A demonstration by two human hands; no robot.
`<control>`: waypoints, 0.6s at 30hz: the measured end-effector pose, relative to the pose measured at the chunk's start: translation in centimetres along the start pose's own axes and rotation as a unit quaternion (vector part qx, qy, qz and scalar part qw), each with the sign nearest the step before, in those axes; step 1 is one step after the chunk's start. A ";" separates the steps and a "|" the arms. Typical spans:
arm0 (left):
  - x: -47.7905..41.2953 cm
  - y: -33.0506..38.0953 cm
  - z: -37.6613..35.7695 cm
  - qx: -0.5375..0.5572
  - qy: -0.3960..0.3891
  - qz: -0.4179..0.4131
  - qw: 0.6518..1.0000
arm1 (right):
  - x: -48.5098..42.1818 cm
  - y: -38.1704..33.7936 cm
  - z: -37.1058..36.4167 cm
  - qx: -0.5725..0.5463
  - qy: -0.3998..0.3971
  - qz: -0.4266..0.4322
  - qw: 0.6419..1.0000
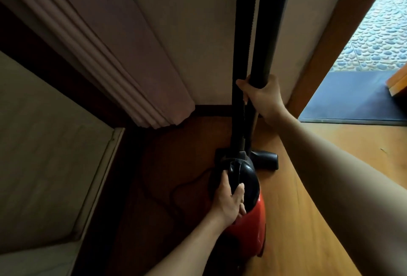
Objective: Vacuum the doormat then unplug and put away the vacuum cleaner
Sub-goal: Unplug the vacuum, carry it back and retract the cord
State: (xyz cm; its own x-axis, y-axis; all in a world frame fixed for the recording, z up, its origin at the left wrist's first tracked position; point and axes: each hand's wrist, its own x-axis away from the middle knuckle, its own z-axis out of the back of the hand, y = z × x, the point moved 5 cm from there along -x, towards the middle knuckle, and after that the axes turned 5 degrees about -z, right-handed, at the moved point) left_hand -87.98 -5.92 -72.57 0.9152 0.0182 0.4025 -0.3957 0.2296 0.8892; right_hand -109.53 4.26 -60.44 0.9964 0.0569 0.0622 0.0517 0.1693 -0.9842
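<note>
Vacuum cleaner (pixel 250 187) in the corner by the wall (pixel 187 33): black domed top, red lower shell, over the wooden floor (pixel 330 176); can't tell whether it rests on the floor or is lifted. Left hand (pixel 229 203) on top of the body, fingers (pixel 239 189) curled round the black carry handle (pixel 234 171), thumb side on the left of it. Right hand (pixel 262 97) higher up, fingers clenched round the black wand (pixel 264 44), which stands nearly upright against the wall. Ribbed black hose (pixel 242 44) runs parallel just left of the wand, touching or nearly so; one fingertip of the right hand reaches across to it. Floor head (pixel 265 159) sits low behind the body, near the base of the wall, partly hidden by the body. Thin black cord (pixel 176 187) loops on the dark floor left of the body; its plug end isn't visible. Doormat (pixel 352 97), dark and flat, lies in the doorway at upper right, well apart from the vacuum, past the wooden door frame (pixel 330 33). Orange-brown wooden piece (pixel 398 82) at the mat's far right edge. Pebble-pattern paving (pixel 378 33) beyond the mat. Ribbed pale trim (pixel 110 44) runs diagonally at upper left down to the corner.
</note>
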 end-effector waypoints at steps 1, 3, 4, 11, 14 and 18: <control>0.1 0.1 0.2 -0.007 -0.015 0.006 1.000 | 0.2 0.5 0.0 0.009 -0.001 -0.005 1.000; -0.1 0.1 0.4 -0.021 -0.046 0.007 0.999 | 0.6 1.4 0.2 0.009 0.007 -0.011 1.000; -0.3 0.0 0.6 -0.026 -0.055 0.002 0.998 | 0.9 1.7 0.2 0.012 0.008 -0.011 1.000; -0.8 0.0 0.8 0.015 -0.054 -0.062 0.996 | 1.6 3.6 0.2 0.056 0.035 0.037 0.997; -0.9 0.4 1.8 0.022 -0.084 -0.079 0.993 | 3.6 5.2 1.2 0.064 0.060 0.011 0.996; -1.3 -0.9 6.5 -0.037 -0.013 -0.109 0.993 | 9.2 9.5 1.7 0.152 0.065 -0.047 0.985</control>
State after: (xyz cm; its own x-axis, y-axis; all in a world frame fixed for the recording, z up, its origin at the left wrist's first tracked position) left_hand -89.31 -12.50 -72.43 0.9759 -0.0641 0.2085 -0.1808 0.2971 0.9376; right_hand -99.99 8.08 -68.96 0.9893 -0.0968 0.1090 0.1414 0.4554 -0.8790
